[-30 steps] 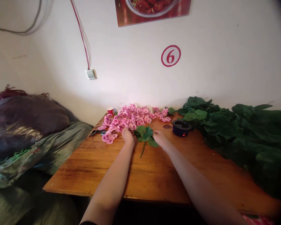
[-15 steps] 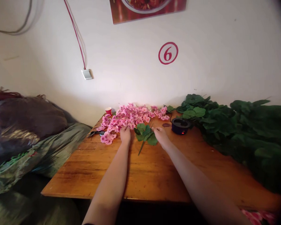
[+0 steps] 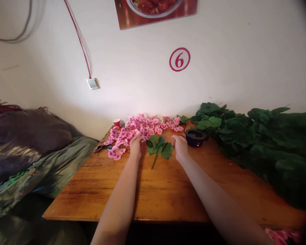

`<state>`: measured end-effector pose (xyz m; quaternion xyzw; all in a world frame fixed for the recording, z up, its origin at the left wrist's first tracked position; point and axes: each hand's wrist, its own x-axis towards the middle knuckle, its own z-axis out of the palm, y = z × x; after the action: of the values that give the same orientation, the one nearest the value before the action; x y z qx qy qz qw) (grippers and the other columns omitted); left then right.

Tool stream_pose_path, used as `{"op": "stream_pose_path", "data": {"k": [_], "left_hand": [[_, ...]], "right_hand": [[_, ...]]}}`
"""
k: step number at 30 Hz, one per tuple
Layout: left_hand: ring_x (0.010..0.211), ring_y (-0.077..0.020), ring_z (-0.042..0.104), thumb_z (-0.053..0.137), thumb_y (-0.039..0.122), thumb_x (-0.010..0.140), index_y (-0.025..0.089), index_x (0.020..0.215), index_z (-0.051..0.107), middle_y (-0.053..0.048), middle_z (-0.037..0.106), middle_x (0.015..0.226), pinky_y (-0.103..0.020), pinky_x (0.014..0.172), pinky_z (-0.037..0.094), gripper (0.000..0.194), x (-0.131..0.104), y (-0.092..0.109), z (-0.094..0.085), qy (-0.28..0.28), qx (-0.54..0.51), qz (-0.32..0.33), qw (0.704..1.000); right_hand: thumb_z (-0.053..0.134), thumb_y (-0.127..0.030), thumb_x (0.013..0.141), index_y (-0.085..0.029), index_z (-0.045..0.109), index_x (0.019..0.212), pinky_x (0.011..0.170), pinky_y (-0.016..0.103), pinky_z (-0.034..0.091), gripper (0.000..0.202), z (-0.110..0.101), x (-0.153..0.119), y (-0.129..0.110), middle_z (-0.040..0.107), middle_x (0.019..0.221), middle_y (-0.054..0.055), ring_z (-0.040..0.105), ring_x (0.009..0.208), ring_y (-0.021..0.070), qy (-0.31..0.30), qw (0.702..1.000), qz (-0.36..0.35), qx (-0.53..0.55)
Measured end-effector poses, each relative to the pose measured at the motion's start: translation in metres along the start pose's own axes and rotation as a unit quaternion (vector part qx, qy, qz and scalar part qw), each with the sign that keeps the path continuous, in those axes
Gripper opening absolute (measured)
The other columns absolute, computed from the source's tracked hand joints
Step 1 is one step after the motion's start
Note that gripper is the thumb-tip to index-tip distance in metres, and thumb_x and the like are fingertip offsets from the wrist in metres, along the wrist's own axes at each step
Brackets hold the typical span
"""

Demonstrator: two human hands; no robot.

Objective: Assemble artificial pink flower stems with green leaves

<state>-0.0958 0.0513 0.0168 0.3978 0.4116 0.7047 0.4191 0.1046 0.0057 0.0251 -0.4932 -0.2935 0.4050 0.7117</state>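
Note:
My left hand [image 3: 135,146] reaches to the near edge of a pile of pink artificial blossoms [image 3: 145,126] at the far side of the wooden table [image 3: 155,190]. Its fingertips are among the blossoms, so its grip is hidden. A small green leaf sprig [image 3: 159,149] lies on the table between my hands, its stem pointing toward me. My right hand [image 3: 180,148] hovers just right of the sprig with nothing in it, close to a round black pot [image 3: 196,137] that shows a small red light.
A large heap of green artificial leaves [image 3: 257,136] fills the table's right side along the wall. Scissors [image 3: 102,147] and a red cup [image 3: 116,122] lie left of the blossoms. Bulky bags [image 3: 28,146] stand beside the table's left edge.
My right hand has drawn off the leaf sprig and moved right toward the black pot. My left hand has moved slightly further into the pink blossoms. The view has shifted a little.

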Motion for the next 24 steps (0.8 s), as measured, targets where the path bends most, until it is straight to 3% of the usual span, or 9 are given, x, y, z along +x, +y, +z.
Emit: {"op": "stream_pose_path", "data": {"k": [3, 5, 10, 13, 16, 19, 21, 24], "left_hand": [[0.076, -0.0162, 0.063, 0.065, 0.027, 0.068, 0.017, 0.101, 0.074, -0.010, 0.072, 0.097, -0.027, 0.064, 0.046, 0.035, -0.008, 0.020, 0.008, -0.080, -0.057, -0.027, 0.995], [0.081, -0.0178, 0.064, 0.064, 0.028, 0.072, 0.018, 0.103, 0.074, -0.011, 0.071, 0.100, -0.029, 0.066, 0.048, 0.035, -0.015, 0.031, 0.012, -0.152, -0.172, -0.060, 0.971], [0.084, -0.0156, 0.065, 0.061, 0.021, 0.074, 0.021, 0.095, 0.073, -0.005, 0.071, 0.087, -0.030, 0.077, 0.051, 0.023, -0.033, 0.041, 0.019, -0.222, -0.356, -0.133, 0.898], [0.081, -0.0138, 0.066, 0.062, 0.017, 0.073, 0.020, 0.092, 0.072, -0.003, 0.072, 0.084, -0.030, 0.081, 0.052, 0.022, -0.041, 0.039, 0.024, -0.255, -0.393, -0.166, 0.868], [0.085, -0.0154, 0.068, 0.063, 0.017, 0.073, 0.018, 0.094, 0.072, -0.004, 0.074, 0.089, -0.031, 0.085, 0.052, 0.023, -0.049, 0.035, 0.031, -0.276, -0.373, -0.180, 0.867], [0.088, -0.0168, 0.068, 0.066, 0.019, 0.071, 0.018, 0.099, 0.071, -0.005, 0.073, 0.094, -0.033, 0.089, 0.052, 0.028, -0.055, 0.029, 0.038, -0.301, -0.323, -0.178, 0.880], [0.089, -0.0182, 0.067, 0.067, 0.022, 0.071, 0.017, 0.101, 0.069, -0.006, 0.072, 0.094, -0.035, 0.088, 0.052, 0.030, -0.057, 0.024, 0.042, -0.306, -0.216, -0.136, 0.917], [0.084, -0.0190, 0.065, 0.064, 0.031, 0.075, 0.016, 0.094, 0.067, -0.007, 0.069, 0.089, -0.034, 0.082, 0.052, 0.024, -0.059, 0.014, 0.044, -0.238, 0.042, -0.015, 0.970]], "right_hand": [[0.061, -0.037, 0.068, -0.023, 0.051, 0.067, 0.053, 0.028, 0.035, 0.018, 0.000, -0.004, -0.008, 0.044, 0.055, -0.006, 0.044, 0.050, 0.0129, 0.005, 0.999, -0.023, 0.038], [0.062, -0.038, 0.071, -0.023, 0.051, 0.066, 0.054, 0.028, 0.035, 0.019, 0.001, -0.007, -0.010, 0.044, 0.054, -0.006, 0.044, 0.051, 0.0130, -0.004, 0.997, -0.058, 0.055], [0.064, -0.041, 0.076, -0.021, 0.057, 0.071, 0.056, 0.027, 0.036, 0.022, 0.003, -0.007, -0.003, 0.050, 0.057, -0.005, 0.046, 0.055, 0.0130, -0.020, 0.993, -0.110, 0.041], [0.064, -0.051, 0.078, -0.020, 0.063, 0.088, 0.059, 0.027, 0.042, 0.032, 0.004, -0.007, -0.001, 0.060, 0.076, 0.000, 0.054, 0.066, 0.0155, -0.070, 0.990, -0.119, 0.030], [0.062, -0.058, 0.081, -0.023, 0.063, 0.107, 0.062, 0.030, 0.048, 0.044, 0.008, -0.015, -0.002, 0.064, 0.099, 0.004, 0.059, 0.080, 0.0194, -0.148, 0.979, -0.135, 0.042], [0.057, -0.058, 0.085, -0.026, 0.061, 0.108, 0.062, 0.031, 0.048, 0.039, 0.012, -0.025, -0.003, 0.064, 0.097, 0.003, 0.058, 0.076, 0.0189, -0.182, 0.970, -0.149, 0.061], [0.056, -0.056, 0.087, -0.025, 0.060, 0.103, 0.061, 0.030, 0.046, 0.035, 0.012, -0.028, -0.003, 0.063, 0.092, 0.003, 0.057, 0.073, 0.0181, -0.156, 0.971, -0.173, 0.061], [0.055, -0.055, 0.089, -0.024, 0.055, 0.090, 0.058, 0.028, 0.041, 0.031, 0.009, -0.023, -0.006, 0.057, 0.078, 0.000, 0.051, 0.066, 0.0160, -0.081, 0.974, -0.206, 0.054]]}}
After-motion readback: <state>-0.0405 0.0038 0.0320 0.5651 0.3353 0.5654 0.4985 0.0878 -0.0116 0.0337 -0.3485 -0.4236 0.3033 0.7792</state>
